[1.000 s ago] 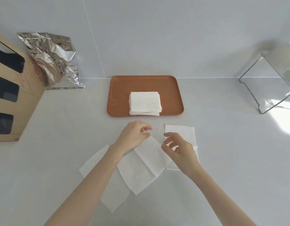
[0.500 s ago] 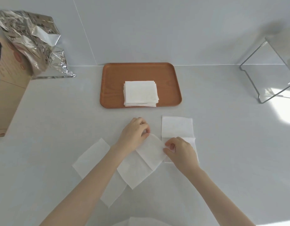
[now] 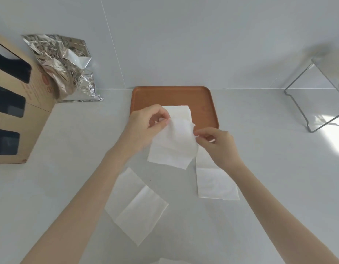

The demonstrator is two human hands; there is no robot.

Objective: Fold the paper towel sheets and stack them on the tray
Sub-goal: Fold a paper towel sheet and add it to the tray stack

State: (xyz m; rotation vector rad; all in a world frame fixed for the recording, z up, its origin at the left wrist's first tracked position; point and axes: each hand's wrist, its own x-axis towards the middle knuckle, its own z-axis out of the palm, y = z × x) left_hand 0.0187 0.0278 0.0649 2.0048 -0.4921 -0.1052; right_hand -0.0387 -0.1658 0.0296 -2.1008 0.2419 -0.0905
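Pale grey wall panels are seen behind a light bench point(image 3: 260, 187), on which everything is laid out. At the far left a brown box point(image 3: 14, 115) with three dark cut-outs is stood against the wall, and a crumpled foil bag point(image 3: 64, 67) is leaned beside it. Nearer the viewer, left of centre, a flat sheet point(image 3: 135, 204) with a crease across it is spread on the bench at an angle, partly crossed by the left forearm. The left hand point(image 3: 144, 126) is raised over the near edge of the tray point(image 3: 203, 100), with thumb and fingers pinched on the upper left corner of the held sheet point(image 3: 172, 147). This sheet is lifted off the bench and hung between the two hands, its lower edge near the bench in front of the tray. Behind it, a stack point(image 3: 181, 111) of folded sheets is seen lying on the brown tray, largely hidden by the left hand and the held sheet. The right hand point(image 3: 218, 143) is closed in a pinch on the right edge of the held sheet. Under and below the right wrist, a second sheet point(image 3: 214, 183) is laid flat on the bench. At the far right a wire rack point(image 3: 306, 111) is stood on the bench near the wall, with sunlight thrown across the surface beside it.
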